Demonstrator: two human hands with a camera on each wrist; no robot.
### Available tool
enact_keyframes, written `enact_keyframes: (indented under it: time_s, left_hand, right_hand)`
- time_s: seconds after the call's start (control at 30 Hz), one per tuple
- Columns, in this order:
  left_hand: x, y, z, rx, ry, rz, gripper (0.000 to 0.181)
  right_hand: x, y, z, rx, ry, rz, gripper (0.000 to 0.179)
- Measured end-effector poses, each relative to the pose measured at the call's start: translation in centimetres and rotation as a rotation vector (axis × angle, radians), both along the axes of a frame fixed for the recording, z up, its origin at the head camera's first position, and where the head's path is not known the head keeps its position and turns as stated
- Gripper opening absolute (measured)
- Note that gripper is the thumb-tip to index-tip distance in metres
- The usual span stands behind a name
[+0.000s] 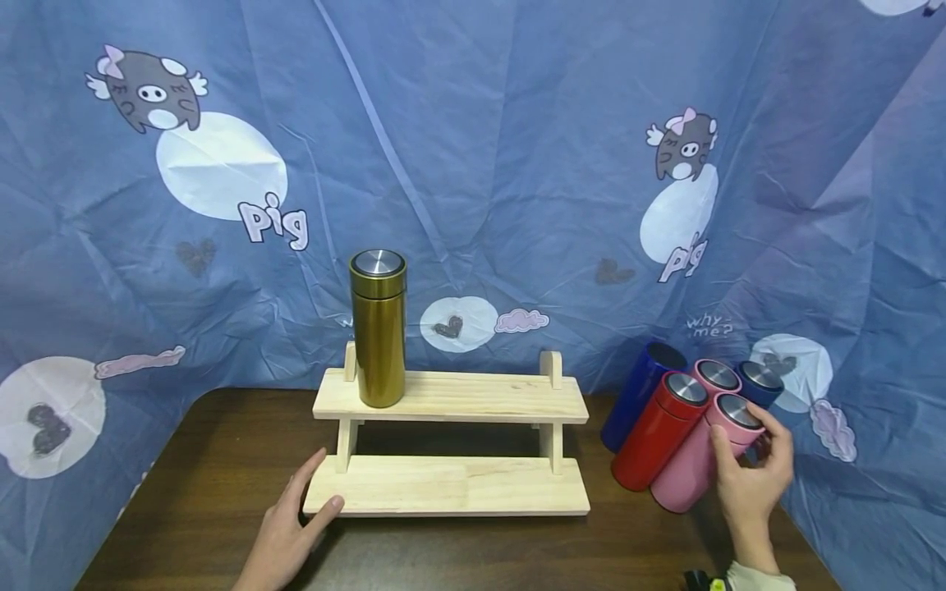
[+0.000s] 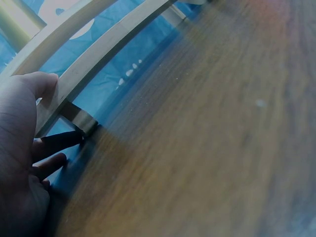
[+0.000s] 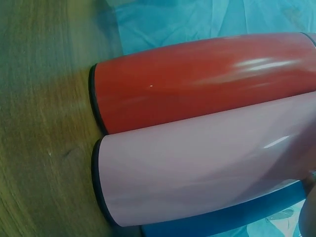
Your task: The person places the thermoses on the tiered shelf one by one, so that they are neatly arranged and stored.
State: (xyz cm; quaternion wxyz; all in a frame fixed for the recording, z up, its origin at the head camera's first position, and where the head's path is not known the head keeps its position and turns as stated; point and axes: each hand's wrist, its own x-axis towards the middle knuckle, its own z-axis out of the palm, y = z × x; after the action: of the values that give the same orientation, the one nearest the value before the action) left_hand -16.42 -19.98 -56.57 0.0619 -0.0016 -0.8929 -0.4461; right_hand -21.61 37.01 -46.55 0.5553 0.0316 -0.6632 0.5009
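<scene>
A two-tier wooden rack (image 1: pixel 451 486) stands on the table. My left hand (image 1: pixel 284 525) holds the left end of its lower board, the thumb on the board and the other fingers around the end; in the left wrist view that hand (image 2: pixel 22 153) has its lower fingers near the rack's foot. A gold thermos bottle (image 1: pixel 380 345) stands upright on the upper board, at its left. My right hand (image 1: pixel 755 484) grips a pink thermos bottle (image 1: pixel 691 466) near its silver-topped lid, thumb and fingers on opposite sides. Beside it is a red thermos bottle (image 1: pixel 654 435).
Behind the gripped bottle stand a second pink bottle (image 1: pixel 717 375), a dark blue bottle (image 1: pixel 761 382) and a bright blue bottle (image 1: pixel 637 402), close together on the right of the brown table (image 1: pixel 473 558). A blue printed cloth (image 1: pixel 473 164) hangs along the back and sides.
</scene>
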Motion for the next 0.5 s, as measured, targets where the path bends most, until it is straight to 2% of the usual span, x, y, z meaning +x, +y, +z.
enact_keyframes:
  time_s: [0.23,0.5]
  left_hand:
    - [0.0,0.0,0.0,-0.003,-0.015,0.001,0.081]
    - [0.0,0.0,0.1,-0.002,-0.009,0.0,0.081]
  right_hand:
    - [0.0,0.3,0.1,-0.004,0.038,-0.023,0.051]
    - [0.0,0.3,1.0,-0.043,0.132,0.003,0.051]
